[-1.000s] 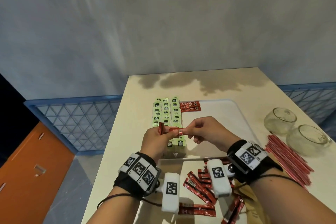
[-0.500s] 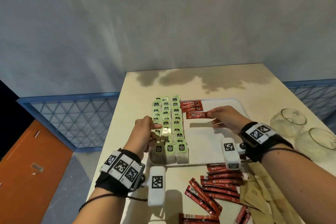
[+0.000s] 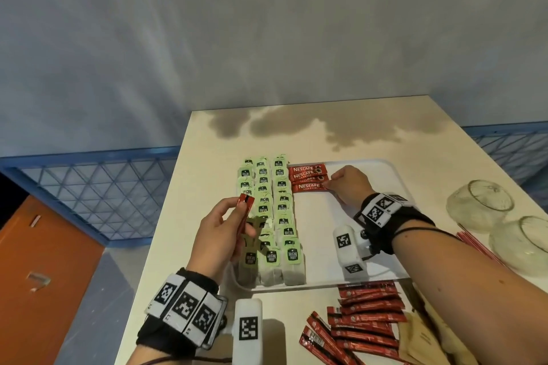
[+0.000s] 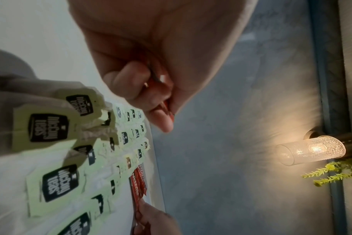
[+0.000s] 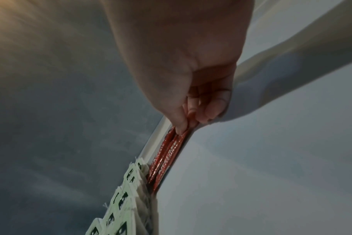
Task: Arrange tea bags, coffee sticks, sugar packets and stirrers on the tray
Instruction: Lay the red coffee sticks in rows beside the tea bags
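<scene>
Between the earlier frames and this one, the right hand (image 3: pixel 348 187) had travelled from mid-air over the tray (image 3: pixel 382 175) to its far end, and a third coffee stick (image 3: pixel 308 187) lay where only two had been. That hand's fingertips pinched the right end of this nearest stick, which lay flat, touching its neighbour in the row of placed coffee sticks (image 3: pixel 307 177), just right of the tea bags (image 3: pixel 268 216). The left hand (image 3: pixel 221 234) had risen over the near left part of the tray and gripped a held coffee stick (image 3: pixel 245 210) roughly upright between thumb and curled fingers; the left wrist view suggested more than one stick in that grasp, though the count could not be told.

State of progress, judged from the layout: tea bags filled three columns along the tray's left side and appeared finished. Coffee placement was barely begun, three sticks down and a loose pile of coffee sticks (image 3: pixel 367 317) remaining on the table (image 3: pixel 296 127) near the tray's near edge. Brown sugar packets (image 3: pixel 421 338) lay at the near right, untouched, and red stirrers (image 3: pixel 471 243) lay on the table right of the tray. Most of the tray's right half remained bare. Two glass bowls (image 3: pixel 480 204) stood at the far right.
</scene>
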Motion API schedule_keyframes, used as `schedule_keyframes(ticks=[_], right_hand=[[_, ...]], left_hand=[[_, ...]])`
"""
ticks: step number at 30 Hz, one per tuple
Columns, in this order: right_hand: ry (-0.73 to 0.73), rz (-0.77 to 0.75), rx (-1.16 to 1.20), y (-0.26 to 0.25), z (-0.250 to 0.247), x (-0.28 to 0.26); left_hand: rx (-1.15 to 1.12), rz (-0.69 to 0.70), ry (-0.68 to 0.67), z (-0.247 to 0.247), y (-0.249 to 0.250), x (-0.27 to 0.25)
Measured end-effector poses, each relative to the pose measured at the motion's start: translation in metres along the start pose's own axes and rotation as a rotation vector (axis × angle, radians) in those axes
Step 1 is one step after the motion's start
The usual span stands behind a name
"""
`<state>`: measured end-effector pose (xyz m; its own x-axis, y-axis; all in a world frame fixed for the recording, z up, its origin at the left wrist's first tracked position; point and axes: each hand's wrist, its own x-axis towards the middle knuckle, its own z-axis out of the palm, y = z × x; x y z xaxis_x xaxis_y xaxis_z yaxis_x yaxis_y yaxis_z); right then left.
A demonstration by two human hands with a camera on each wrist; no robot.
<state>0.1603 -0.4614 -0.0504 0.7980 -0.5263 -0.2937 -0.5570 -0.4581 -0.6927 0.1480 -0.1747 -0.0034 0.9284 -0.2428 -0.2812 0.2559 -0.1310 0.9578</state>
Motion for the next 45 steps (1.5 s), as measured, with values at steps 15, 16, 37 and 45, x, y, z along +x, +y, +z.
schedule_keyframes(ticks=[15,16,37,45], right_hand=[[0.056,0.11,0.463,0.001,0.002,-0.017],[0.048,0.115,0.527,0.0,0.001,-0.027],[-0.247,-0.323,0.721,-0.018,-0.016,-0.166],[-0.352,-0.332,0.625,-0.017,-0.023,-0.175]], left_hand=[[-0.088,-0.092,-0.104,0.004,-0.005,-0.006],[-0.085,-0.085,-0.099,0.005,-0.004,-0.008],[-0.356,-0.342,-0.232,0.018,0.015,-0.055],[-0.139,0.021,-0.099,0.018,0.012,-0.066]])
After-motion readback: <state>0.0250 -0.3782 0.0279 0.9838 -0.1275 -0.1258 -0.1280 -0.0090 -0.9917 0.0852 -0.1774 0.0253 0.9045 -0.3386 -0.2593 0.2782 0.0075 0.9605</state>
